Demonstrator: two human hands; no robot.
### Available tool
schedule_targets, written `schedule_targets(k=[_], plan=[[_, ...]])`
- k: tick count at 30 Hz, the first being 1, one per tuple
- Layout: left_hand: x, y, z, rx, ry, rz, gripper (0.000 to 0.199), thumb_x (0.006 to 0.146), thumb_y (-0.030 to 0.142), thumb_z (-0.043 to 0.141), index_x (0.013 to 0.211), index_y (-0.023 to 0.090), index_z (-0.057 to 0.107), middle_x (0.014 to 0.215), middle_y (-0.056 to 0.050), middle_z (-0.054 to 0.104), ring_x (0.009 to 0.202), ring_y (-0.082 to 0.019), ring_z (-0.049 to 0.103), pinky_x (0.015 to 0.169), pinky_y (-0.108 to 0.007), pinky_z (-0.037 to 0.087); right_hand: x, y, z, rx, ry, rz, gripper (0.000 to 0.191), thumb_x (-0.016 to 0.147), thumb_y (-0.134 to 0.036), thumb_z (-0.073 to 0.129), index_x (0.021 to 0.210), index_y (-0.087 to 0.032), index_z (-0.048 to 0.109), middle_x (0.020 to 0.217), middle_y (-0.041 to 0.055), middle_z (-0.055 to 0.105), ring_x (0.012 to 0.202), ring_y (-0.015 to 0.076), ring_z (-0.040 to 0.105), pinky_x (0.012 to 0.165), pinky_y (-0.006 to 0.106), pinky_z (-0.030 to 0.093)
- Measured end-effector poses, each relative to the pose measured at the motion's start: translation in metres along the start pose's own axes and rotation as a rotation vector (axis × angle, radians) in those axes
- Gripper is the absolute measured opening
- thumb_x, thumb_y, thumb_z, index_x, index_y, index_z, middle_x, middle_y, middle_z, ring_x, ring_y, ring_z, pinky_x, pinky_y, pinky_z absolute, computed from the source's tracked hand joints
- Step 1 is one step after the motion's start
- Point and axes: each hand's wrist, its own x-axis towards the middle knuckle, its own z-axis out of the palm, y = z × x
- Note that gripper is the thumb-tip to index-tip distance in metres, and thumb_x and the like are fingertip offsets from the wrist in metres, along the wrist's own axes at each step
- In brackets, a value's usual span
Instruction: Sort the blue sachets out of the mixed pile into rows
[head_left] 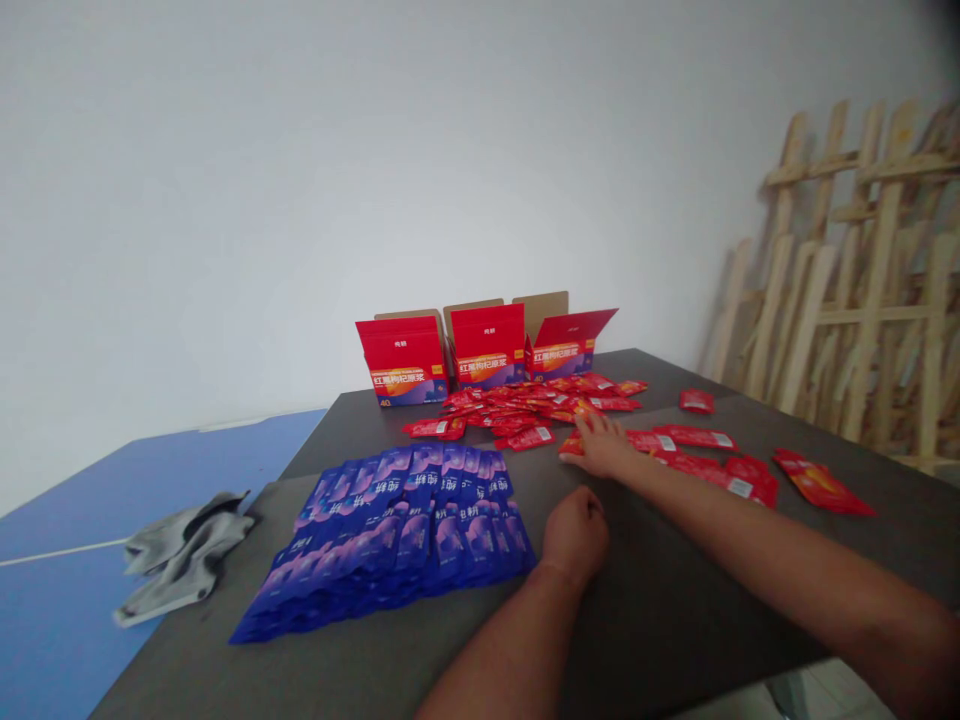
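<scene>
My right hand [598, 445] reaches over the dark table [637, 600] with its fingers spread on red sachets near the loose pile [517, 405]. Closer to me, my left hand [576, 532] is closed on the tabletop, just right of the blue sachets [405, 530]; its fingertips are curled out of sight, so anything inside is hidden. The blue sachets lie in overlapping rows. More red sachets [750, 480] are scattered beyond and beside my right forearm.
Three open red boxes stand behind the pile: left [409, 370], middle [487, 350], right [562, 350]. A grey cloth [187, 550] lies at the left edge, beside a blue surface [60, 600]. Wooden frames [870, 300] lean against the wall at right.
</scene>
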Motion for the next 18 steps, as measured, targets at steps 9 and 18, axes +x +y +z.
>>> schedule_targets(k=[9,18], plan=[[0.0,0.0,-0.001,-0.003,0.008,-0.003,0.018,0.076,0.012,0.039,0.076,0.02,0.055,0.075,-0.001,0.063,0.069,-0.013,0.054,0.059,-0.023,0.032,0.003,-0.018,0.014,0.117,-0.171,0.072,0.094,0.074,-0.078,0.031,0.144,-0.016,0.025,0.143,0.0221,0.03,0.131,0.0368,0.028,0.101,0.049,0.02],[0.001,-0.001,-0.003,-0.021,-0.006,0.023,0.018,0.078,0.011,0.039,0.077,0.02,0.055,0.077,-0.001,0.062,0.069,-0.013,0.053,0.059,-0.023,0.033,0.034,-0.065,0.015,0.16,-0.115,0.143,0.094,0.073,-0.075,0.041,0.145,-0.018,0.023,0.143,0.0212,0.031,0.131,0.035,0.027,0.101,0.047,0.02]])
